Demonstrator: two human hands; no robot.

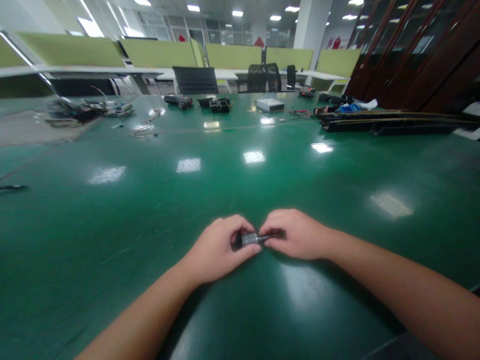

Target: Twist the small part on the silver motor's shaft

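Note:
Low over the green table [210, 195], both hands meet at a small grey and black cylinder [249, 239] with a narrow, tapered dark end pointing right. My left hand [223, 247] is closed around its thicker body, thumb in front and fingers behind. The narrow end is pinched between the thumb and fingertips of my right hand [294, 234]. Some of the cylinder is covered by the fingers, and its exact kind cannot be made out.
Across the table lie a looped cable [144, 131], a pale flat box [270, 104], black parts [219, 104] and a blurred pile of electronics [90, 111]. Long black strips [390, 122] rest at the far right. A black chair [195, 80] stands beyond.

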